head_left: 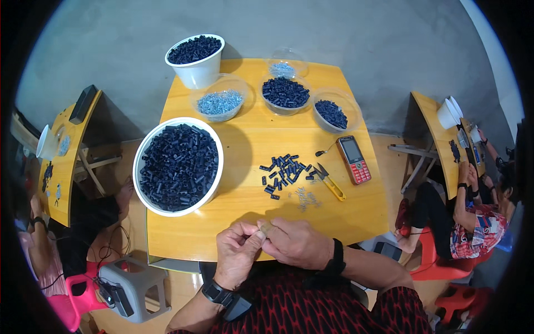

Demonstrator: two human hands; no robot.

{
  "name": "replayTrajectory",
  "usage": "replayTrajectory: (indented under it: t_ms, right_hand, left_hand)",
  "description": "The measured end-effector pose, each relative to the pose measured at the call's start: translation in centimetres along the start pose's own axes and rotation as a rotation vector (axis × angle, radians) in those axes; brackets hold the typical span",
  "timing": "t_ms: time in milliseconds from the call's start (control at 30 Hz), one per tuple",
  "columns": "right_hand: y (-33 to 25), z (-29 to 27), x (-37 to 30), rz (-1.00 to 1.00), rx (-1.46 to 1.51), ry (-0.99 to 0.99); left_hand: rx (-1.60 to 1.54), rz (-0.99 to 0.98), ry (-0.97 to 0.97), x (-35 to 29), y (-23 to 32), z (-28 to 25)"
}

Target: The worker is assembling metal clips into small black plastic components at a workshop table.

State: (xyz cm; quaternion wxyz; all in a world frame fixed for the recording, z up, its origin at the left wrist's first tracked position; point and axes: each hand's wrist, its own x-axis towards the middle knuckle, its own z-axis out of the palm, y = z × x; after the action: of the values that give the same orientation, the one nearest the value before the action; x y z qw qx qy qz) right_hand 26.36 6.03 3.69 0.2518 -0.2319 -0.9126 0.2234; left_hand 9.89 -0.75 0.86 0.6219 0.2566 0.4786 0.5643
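My left hand point(238, 250) and my right hand point(297, 242) meet at the table's near edge, fingertips pinched together. Whatever they hold is too small or too covered to make out. Just beyond them lies a scatter of small silvery metal pieces point(303, 199). Past those is a loose pile of short black plastic tubes point(285, 173). A pair of yellow-handled snips point(335, 189) rests to the right of the pile. To the left of my hands stands a big white bucket point(218, 177) filled with the same kind of black pieces.
Farther back on the yellow table point(245, 133) are a second white bucket point(196, 75) and clear bowls of black pieces point(285, 92) and silvery screws point(220, 103). A red keypad phone point(354, 160) lies at the right. People sit at side tables; a grey stool point(133, 284) stands left.
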Motion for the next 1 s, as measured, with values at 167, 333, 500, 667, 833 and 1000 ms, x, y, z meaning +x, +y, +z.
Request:
replayTrajectory:
  t_ms: [167, 333, 500, 667, 833, 1000]
  right_hand:
    - [-0.2, 0.5, 0.0, -0.005, 0.011, 0.04]
    - [1.5, 0.1, 0.2, 0.074, 0.248, 0.006]
    - [2.5, -1.8, 1.4, 0.206, 0.307, -0.035]
    - [2.3, -0.5, 2.7, 0.271, 0.217, -0.039]
    - [4.4, -0.4, 2.5, 0.245, 0.184, 0.057]
    - [5.4, -1.7, 3.2, 0.239, 0.181, 0.08]
  left_hand:
    - [-0.015, 0.076, -0.007, 0.3, -0.3, -0.3]
    - [0.021, 0.181, -0.012, 0.6, -0.7, -0.1]
    - [-0.177, 0.142, 0.073, 0.3, -0.2, -0.2]
    - [-0.168, 0.15, 0.11, 0.5, -0.3, -0.1]
    - [-0.167, 0.144, 0.091, 0.7, -0.3, -0.4]
    - [-0.156, 0.14, 0.076, 1.0, -0.4, -0.6]
